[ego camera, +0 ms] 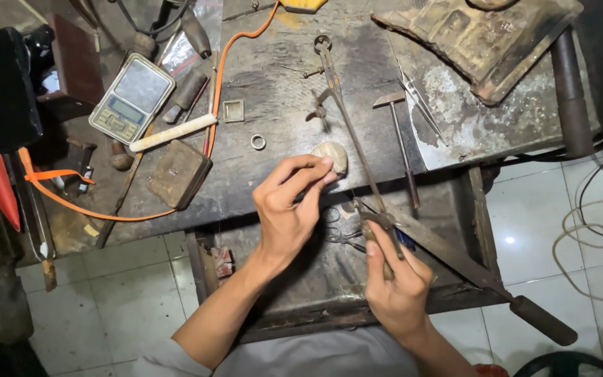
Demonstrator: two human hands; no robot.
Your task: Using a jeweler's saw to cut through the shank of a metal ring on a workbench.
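**Tongs gripped over the open drawer**

Tongs (347, 122), long, thin and rusty, lay slanted across the counter (273, 105), and the right hand (396, 279) was closed around their handles above the open drawer (455, 209). The left hand (287, 206) pinched its fingertips together beside a pale rounded lump (332, 156) at the counter edge; what it pinched I could not tell. Scissors (340, 234) and a dark file (469, 272) rested in the drawer. On the worn, stained wooden counter were a small metal ring (257, 142), a hammer (400, 139), a pocket scale (132, 98) and an orange cable (221, 70). Below was a white tiled floor (546, 223).
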